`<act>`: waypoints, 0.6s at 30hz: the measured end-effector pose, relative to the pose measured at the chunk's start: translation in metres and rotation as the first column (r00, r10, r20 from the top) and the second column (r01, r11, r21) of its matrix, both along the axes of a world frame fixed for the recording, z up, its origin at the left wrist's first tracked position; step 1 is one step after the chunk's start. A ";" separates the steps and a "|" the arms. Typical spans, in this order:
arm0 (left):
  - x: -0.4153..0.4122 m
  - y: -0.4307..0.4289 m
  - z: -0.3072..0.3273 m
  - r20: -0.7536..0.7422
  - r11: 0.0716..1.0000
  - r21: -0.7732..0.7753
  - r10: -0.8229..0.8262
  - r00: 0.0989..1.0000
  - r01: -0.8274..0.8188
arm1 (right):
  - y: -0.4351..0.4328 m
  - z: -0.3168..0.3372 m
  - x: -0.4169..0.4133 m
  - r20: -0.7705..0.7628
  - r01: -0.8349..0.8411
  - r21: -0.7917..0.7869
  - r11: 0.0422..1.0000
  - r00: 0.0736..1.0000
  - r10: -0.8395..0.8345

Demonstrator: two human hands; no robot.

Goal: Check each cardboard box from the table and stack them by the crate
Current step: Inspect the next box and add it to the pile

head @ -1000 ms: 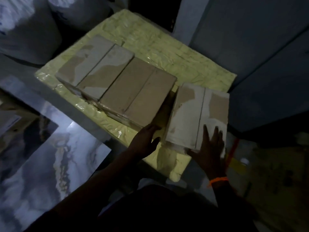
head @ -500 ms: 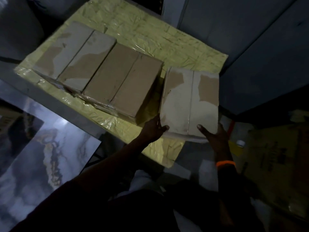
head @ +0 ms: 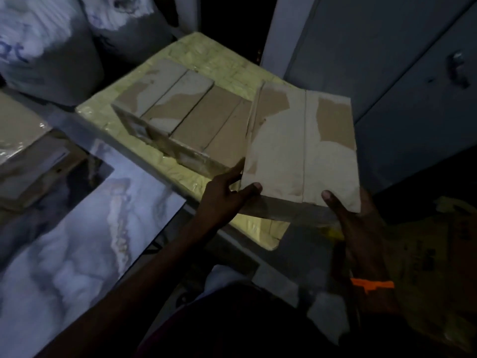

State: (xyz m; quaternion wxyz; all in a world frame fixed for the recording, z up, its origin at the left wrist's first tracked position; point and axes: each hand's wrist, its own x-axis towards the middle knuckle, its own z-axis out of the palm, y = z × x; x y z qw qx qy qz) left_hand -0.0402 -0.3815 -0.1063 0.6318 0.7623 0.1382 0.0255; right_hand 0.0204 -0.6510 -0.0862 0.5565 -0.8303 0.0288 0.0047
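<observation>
A flat cardboard box [head: 302, 148] with torn pale paper on its top is lifted above the table's right corner. My left hand [head: 224, 197] grips its near left corner, thumb on top. My right hand [head: 353, 218] grips its near right corner, thumb on top and fingers underneath; an orange band circles that wrist. Two more cardboard boxes [head: 185, 120] lie side by side on the table [head: 214, 63], which has a yellow-green plastic cover. No crate can be made out in the dim light.
Grey cabinet doors [head: 387, 73] stand close behind the lifted box. White sacks [head: 49, 45] sit beyond the table's far left. A marbled tile [head: 85, 228] lies at the lower left, with another wrapped box [head: 18, 130] at the left edge. Yellow bags [head: 426, 254] lie at the right.
The right-hand box went from lying at the table's corner to being lifted clear in both hands. My right hand shifted from flat on its top to gripping its near corner.
</observation>
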 end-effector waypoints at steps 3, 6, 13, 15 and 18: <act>-0.048 0.018 0.018 0.044 0.986 -0.058 0.157 0.987 -0.154 | 0.033 0.009 -0.018 0.046 -0.111 0.112 0.987 0.993 0.107; -0.101 0.043 0.012 0.057 0.953 -0.052 0.302 0.952 -0.299 | 0.077 0.012 -0.034 0.048 -0.317 0.124 0.940 0.948 0.313; -0.234 0.091 -0.017 -0.034 0.745 -0.116 0.658 0.752 -0.657 | 0.188 -0.025 -0.077 -0.040 -0.633 0.149 0.760 0.764 0.644; -0.266 0.098 -0.029 -0.074 0.669 -0.114 0.731 0.678 -0.734 | 0.215 -0.039 -0.092 -0.060 -0.721 0.132 0.680 0.679 0.732; -0.305 0.098 -0.044 -0.144 0.535 -0.077 0.829 0.541 -0.841 | 0.248 -0.062 -0.107 -0.116 -0.834 0.080 0.546 0.536 0.836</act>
